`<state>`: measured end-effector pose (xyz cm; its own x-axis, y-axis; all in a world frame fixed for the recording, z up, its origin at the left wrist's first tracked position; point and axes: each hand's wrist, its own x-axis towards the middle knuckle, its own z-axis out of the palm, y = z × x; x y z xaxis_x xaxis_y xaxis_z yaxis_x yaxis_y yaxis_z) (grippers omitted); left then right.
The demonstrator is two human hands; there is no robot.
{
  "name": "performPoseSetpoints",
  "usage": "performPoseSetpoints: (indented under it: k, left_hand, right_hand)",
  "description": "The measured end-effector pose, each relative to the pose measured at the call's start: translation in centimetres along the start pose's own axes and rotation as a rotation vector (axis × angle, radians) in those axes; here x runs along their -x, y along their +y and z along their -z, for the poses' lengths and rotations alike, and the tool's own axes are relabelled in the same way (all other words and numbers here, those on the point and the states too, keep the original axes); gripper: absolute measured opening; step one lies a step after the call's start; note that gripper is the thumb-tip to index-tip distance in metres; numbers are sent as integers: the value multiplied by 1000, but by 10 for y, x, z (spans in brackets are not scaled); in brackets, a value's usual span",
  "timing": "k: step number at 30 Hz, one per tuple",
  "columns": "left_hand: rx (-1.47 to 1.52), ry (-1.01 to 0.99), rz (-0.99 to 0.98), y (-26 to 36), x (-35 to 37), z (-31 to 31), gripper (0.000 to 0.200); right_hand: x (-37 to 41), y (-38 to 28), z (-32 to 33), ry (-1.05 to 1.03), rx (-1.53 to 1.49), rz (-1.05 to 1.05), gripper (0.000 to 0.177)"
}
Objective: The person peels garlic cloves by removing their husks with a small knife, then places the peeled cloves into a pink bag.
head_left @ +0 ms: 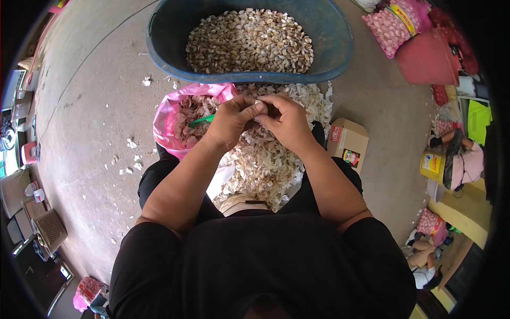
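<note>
My left hand (232, 121) and my right hand (288, 123) meet in front of me, fingers closed in a pinch around a small pale garlic clove (258, 102). Most of the clove is hidden by my fingertips. A green handle (202, 120) shows beside my left hand; I cannot tell whether that hand grips it. Below lies a pink plastic bag (166, 119) with papery garlic skins in it. A heap of pale skins (265, 165) spreads between my legs. Just beyond my hands stands a blue tub (159, 40) holding many garlic cloves (249, 42).
A cardboard box (350, 139) lies by my right leg. Skin scraps dot the concrete floor (90, 133) to the left. At right are a red basin (427, 58), a net sack of garlic (390, 29), a yellow bucket (431, 164) and people sitting nearby.
</note>
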<state>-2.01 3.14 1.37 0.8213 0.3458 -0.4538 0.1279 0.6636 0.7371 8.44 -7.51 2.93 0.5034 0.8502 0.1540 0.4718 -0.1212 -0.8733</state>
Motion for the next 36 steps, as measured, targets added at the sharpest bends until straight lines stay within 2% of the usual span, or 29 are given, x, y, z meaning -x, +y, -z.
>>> performPoseSetpoints:
  k: [1, 4, 8, 10, 12, 13, 15, 16, 18, 22, 25, 28, 29, 32, 33, 36]
  left_hand:
    - [-5, 2, -15, 1, 1, -2, 18]
    - [-120, 27, -89, 2, 3, -9, 20]
    - [-360, 167, -81, -3, 5, -12, 24]
    - [-295, 231, -174, -5, 6, -22, 25]
    - [-155, 268, -287, -11, 2, -23, 24]
    - [-193, 280, -314, -12, 2, -22, 24]
    - [-268, 307, -368, -12, 2, -21, 22]
    - [-222, 286, -336, -13, 2, -20, 22]
    - [-128, 245, -273, -13, 3, -18, 22]
    - [-144, 125, -248, -5, 7, -21, 24]
    - [-229, 70, -302, -3, 6, -17, 28]
    - [-313, 67, -326, -6, 3, -11, 30]
    - [-377, 92, -334, -8, 2, -8, 30]
    - [-577, 140, -363, -6, 3, -9, 33]
    - [-646, 152, -372, -3, 5, -11, 34]
    - [-686, 63, -275, 3, 10, -17, 39]
  right_hand:
    - [1, -5, 2, -19, 77, -21, 25]
    - [4, -9, 2, -72, -5, -114, 17]
    - [8, -2, -1, -34, -67, -66, 13]
    - [8, -3, -3, -1, -32, -62, 11]
    - [7, -4, -5, 11, -95, -184, 11]
    - [7, -3, -7, 16, -127, -245, 11]
    - [7, -2, -15, 82, -250, -208, 15]
    - [7, -1, -18, 112, -311, -187, 17]
    - [6, 1, -18, 121, -234, -130, 16]
    - [3, 11, -12, 87, -165, -32, 10]
    - [-1, 10, -6, 20, -299, -379, 10]
    - [-4, 5, 0, 58, -597, -585, 11]
    - [-3, 12, -2, 98, -561, -554, 10]
    - [2, 10, -12, 127, -7, 22, 10]
    - [4, 3, -7, 47, 34, -33, 11]
    - [3, 25, -8, -13, -119, -373, 12]
